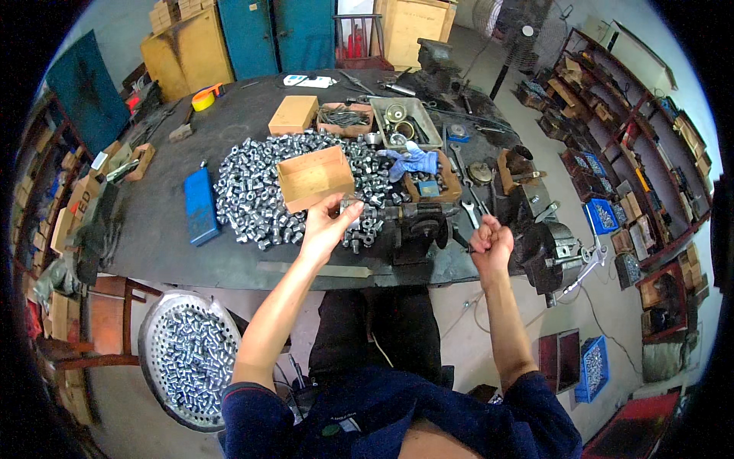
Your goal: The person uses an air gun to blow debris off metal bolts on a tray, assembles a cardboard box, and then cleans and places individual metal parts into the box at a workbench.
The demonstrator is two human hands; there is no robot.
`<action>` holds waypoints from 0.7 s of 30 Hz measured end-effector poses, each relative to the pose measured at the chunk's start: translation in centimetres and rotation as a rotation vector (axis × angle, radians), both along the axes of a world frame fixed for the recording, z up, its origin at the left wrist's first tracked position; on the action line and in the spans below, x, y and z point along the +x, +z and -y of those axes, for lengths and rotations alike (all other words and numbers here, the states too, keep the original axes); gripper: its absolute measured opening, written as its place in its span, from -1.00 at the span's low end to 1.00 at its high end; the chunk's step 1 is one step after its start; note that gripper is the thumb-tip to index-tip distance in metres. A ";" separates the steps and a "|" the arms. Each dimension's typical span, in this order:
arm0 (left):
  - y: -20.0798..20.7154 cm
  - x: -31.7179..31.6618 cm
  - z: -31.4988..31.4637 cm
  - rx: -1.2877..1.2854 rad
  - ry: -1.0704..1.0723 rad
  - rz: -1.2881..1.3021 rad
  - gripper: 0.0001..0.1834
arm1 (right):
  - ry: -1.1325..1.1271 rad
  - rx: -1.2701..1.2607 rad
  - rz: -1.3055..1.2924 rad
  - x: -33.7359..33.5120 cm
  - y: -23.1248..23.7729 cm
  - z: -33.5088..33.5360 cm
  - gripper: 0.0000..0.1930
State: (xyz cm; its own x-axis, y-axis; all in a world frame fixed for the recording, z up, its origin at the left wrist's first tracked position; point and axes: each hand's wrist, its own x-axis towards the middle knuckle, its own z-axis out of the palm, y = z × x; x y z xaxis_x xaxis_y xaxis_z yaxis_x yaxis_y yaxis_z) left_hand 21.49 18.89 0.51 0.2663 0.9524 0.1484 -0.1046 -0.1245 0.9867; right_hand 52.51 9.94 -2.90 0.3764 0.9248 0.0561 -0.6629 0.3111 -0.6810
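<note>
My left hand [327, 229] is at the near edge of a big heap of shiny metal fittings [256, 183]. Its thumb and fingers pinch together on what looks like one small fitting, mostly hidden by the fingers. An open cardboard box [315, 177] sits on the heap just beyond that hand. Between my hands stands a dark bench vise [419, 228] at the front of the table. To its right my right hand [492, 241] is closed; a dark bar leads toward it, but what the fingers grip is hidden. An open-end wrench [469, 214] lies right beside this hand.
A blue case [200, 205] lies left of the heap. Behind it are a closed carton [293, 115], a grey bin [417, 115] and a blue glove [413, 159]. Another vise [552, 256] stands at right. A perforated metal basin [157, 382] of fittings is below left.
</note>
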 end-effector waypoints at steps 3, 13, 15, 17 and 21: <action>0.3 -0.1 0.4 0.013 -0.020 0.006 -0.69 | 0.023 0.030 0.025 0.6 2.5 -3.3 -0.72; -0.2 0.1 0.2 -0.010 -0.116 0.100 -0.68 | -0.358 -0.342 0.351 1.0 -6.9 -9.5 -0.76; -0.4 0.1 0.0 -0.021 -0.103 0.100 -0.68 | -0.303 -0.330 0.207 0.8 -9.0 -6.8 -0.76; -0.6 0.2 0.0 -0.025 -0.099 0.100 -0.69 | -0.220 -0.377 0.031 -0.2 -6.2 -2.8 -0.78; -0.6 0.8 0.0 -0.054 -0.071 0.096 -0.70 | -0.161 -0.189 0.115 -0.5 -1.4 0.4 -0.83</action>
